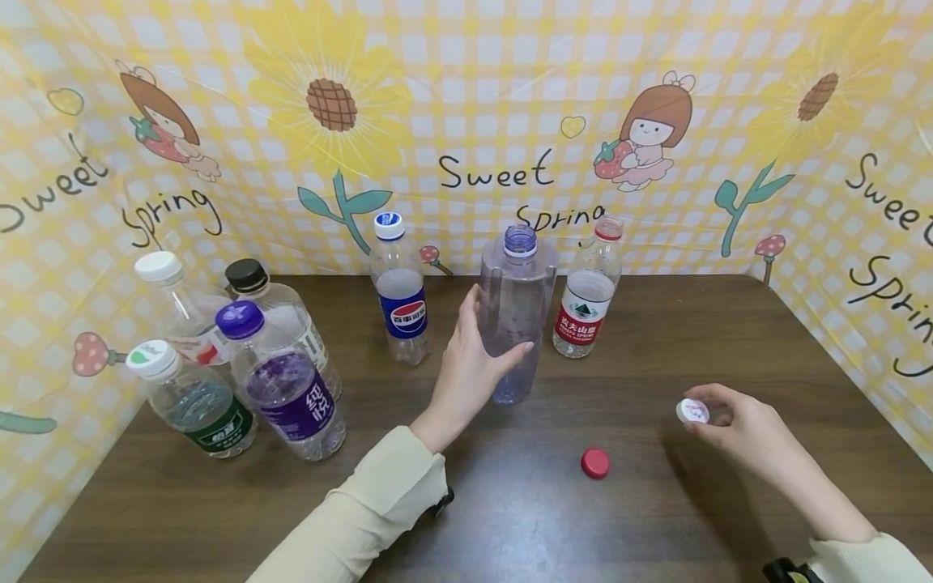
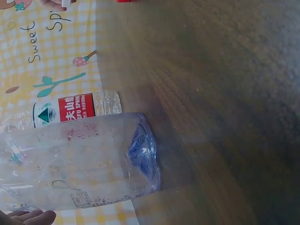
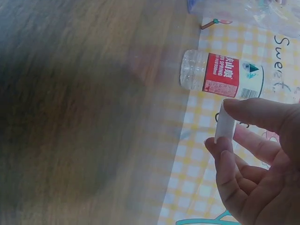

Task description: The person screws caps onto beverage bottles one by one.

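My left hand [image 1: 470, 364] grips a large clear, bluish bottle [image 1: 519, 300] standing uncapped on the table, its thumb across the front and fingers along the left side. In the left wrist view, fingertips [image 2: 35, 218] show at the side of this bottle [image 2: 79, 161]. Between thumb and fingers, my right hand [image 1: 754, 433] pinches a white bottle cap [image 1: 692, 410] above the table's right part; the same cap [image 3: 225, 123] is seen edge-on in the right wrist view. A red cap [image 1: 595, 463] lies on the table between the hands. Just right of the large bottle stands an uncapped red-labelled bottle [image 1: 581, 312].
A blue-labelled Pepsi bottle [image 1: 403, 304] with its cap on stands behind the left hand. Several capped bottles cluster at the left, among them a purple-capped one [image 1: 291, 397] and a green-labelled one [image 1: 211, 417]. A yellow checked cloth [image 1: 466, 97] hangs behind the wooden table [image 1: 510, 518].
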Tool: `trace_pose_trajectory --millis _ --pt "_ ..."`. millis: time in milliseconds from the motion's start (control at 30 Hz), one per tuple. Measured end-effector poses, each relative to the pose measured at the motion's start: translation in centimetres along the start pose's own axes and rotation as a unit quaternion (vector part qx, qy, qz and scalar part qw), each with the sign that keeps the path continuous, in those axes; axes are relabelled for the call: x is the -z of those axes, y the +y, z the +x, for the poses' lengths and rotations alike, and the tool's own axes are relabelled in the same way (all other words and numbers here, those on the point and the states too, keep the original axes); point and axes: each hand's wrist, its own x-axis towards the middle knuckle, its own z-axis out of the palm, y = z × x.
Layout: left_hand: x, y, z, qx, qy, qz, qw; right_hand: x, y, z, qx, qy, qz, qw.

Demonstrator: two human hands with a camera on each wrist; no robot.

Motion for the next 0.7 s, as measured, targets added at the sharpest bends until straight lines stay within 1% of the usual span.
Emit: trace_pose_trajectory --millis 200,367,533,700 --pt "0.1 0.0 -0.1 0.002 -0.001 0.002 1.0 0.1 -0.5 0.0 0.006 0.003 0.01 0.9999" --pt "0.6 0.0 -0.7 0.002 0.002 0.002 1.0 0.5 -1.2 0.3 0.005 0.007 0.013 0.9999" --pt "1.4 0.1 -1.7 -0.003 -0.001 0.01 0.9999 1.3 -2.4 0.9 0.014 0.014 0.017 0.9997" --pt "2.1 0.4 -3.3 -0.011 -0.011 0.009 0.9998 2.3 -3.9 1.4 0.031 0.037 0.019 0.9987"
